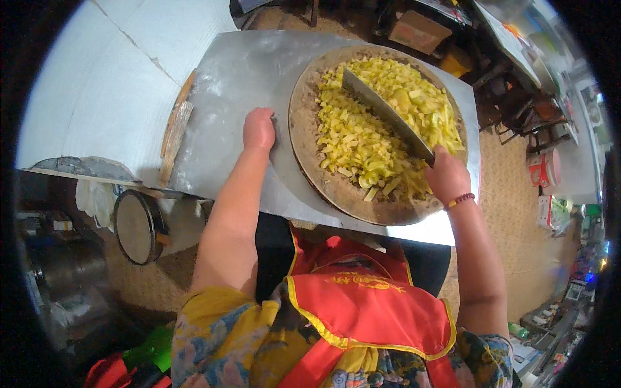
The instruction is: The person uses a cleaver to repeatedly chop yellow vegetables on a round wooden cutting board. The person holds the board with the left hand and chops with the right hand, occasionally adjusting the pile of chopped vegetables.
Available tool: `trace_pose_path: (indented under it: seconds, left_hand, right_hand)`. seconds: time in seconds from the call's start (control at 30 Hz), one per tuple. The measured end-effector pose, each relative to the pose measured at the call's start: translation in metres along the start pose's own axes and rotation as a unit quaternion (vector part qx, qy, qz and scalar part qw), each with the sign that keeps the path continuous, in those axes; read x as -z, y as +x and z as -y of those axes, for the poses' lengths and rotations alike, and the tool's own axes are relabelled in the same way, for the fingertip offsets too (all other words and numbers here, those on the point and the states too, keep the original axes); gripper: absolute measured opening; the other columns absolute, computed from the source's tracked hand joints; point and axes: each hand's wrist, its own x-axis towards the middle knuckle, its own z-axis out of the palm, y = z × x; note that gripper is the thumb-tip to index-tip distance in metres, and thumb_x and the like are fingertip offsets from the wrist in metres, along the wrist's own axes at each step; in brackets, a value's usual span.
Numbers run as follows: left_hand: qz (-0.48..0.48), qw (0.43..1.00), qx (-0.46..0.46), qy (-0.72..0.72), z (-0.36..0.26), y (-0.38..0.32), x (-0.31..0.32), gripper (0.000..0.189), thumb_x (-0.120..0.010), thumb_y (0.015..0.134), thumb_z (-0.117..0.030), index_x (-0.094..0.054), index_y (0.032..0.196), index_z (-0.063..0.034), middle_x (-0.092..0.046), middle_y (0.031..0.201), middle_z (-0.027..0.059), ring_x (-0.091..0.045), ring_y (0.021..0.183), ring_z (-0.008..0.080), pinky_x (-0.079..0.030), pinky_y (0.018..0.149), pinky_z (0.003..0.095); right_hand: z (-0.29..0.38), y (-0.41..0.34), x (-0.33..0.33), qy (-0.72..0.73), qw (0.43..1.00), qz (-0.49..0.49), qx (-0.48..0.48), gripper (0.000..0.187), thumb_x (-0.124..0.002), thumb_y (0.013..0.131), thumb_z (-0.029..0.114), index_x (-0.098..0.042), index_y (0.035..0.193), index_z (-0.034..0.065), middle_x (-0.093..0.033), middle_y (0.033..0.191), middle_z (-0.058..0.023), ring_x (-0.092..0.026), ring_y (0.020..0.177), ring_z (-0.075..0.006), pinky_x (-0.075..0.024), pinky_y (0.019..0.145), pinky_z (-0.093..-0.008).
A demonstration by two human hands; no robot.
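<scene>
My right hand (447,175) grips the handle of a broad-bladed cleaver (385,114). Its blade slants up and to the left, down among a heap of chopped yellow-green vegetable (356,140), and pieces lie on both sides of it. Fine bits make up most of the left of the heap, while longer strips and slices show at the right and near edge. Under the heap is a thick round wooden chopping board (310,150). To the left of the board, my left hand (259,128) rests on the metal tabletop (242,63) with its fingers curled in, holding nothing visible.
A white wall panel (106,97) borders the table's left side, with wood strips (177,126) along the edge. Below stands a round, dark-rimmed container (136,227). Beyond the table are a cardboard box (419,31), a white-and-red bucket (546,169) and dark wooden stools (519,111).
</scene>
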Motion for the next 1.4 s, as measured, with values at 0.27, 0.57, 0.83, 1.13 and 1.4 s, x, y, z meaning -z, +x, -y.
trace_pose_path:
  seconds: [0.27,0.57,0.83,1.13,1.4]
  left_hand:
    - [-0.014,0.934,0.042,-0.354,-0.130,0.008,0.062,0.019,-0.066,0.082,-0.011,-0.068,0.100,-0.0045,-0.067,0.100,0.0139,-0.065,0.088,0.0324,-0.051,0.083,0.0397]
    - [-0.026,0.954,0.232,-0.186,-0.126,-0.065,0.017,0.039,-0.054,0.093,-0.014,-0.051,0.129,0.0019,-0.055,0.126,0.0229,-0.049,0.120,0.0414,-0.041,0.100,0.0478]
    - [-0.006,0.950,0.245,-0.193,-0.118,-0.063,0.016,0.042,-0.050,0.094,-0.021,-0.050,0.129,0.0025,-0.055,0.124,0.0247,-0.054,0.113,0.0423,-0.043,0.097,0.0483]
    - [-0.042,0.866,0.283,-0.410,-0.106,-0.068,0.000,0.045,-0.052,0.095,-0.021,-0.049,0.136,-0.0032,-0.057,0.128,0.0175,-0.056,0.115,0.0312,-0.043,0.098,0.0397]
    - [0.080,0.750,0.291,-0.588,-0.095,-0.073,0.029,0.049,-0.050,0.098,-0.025,-0.044,0.142,-0.0034,-0.053,0.137,0.0100,-0.050,0.123,0.0208,-0.037,0.104,0.0326]
  right_hand:
    - [-0.004,0.000,-0.007,0.003,1.000,-0.015,0.001,0.022,-0.058,0.084,0.013,-0.057,0.104,0.0040,-0.069,0.092,-0.0229,-0.067,0.090,-0.0399,-0.0538,0.077,-0.0488]
    - [-0.006,0.001,-0.007,0.011,0.999,-0.032,0.023,0.024,-0.060,0.084,0.017,-0.058,0.105,0.0057,-0.069,0.093,-0.0229,-0.068,0.091,-0.0391,-0.0546,0.077,-0.0490]
    - [-0.019,-0.019,0.025,0.064,0.990,-0.099,0.078,0.024,-0.061,0.080,0.020,-0.062,0.099,0.0068,-0.068,0.093,-0.0224,-0.066,0.089,-0.0403,-0.0529,0.078,-0.0496]
    - [-0.072,-0.057,0.039,0.047,0.991,-0.049,0.118,0.026,-0.065,0.079,0.021,-0.064,0.102,0.0097,-0.068,0.083,-0.0196,-0.066,0.084,-0.0372,-0.0523,0.075,-0.0478]
    - [-0.093,-0.063,0.008,-0.001,0.978,0.059,0.198,0.021,-0.064,0.076,0.019,-0.064,0.096,0.0139,-0.068,0.080,-0.0156,-0.067,0.080,-0.0364,-0.0523,0.070,-0.0480]
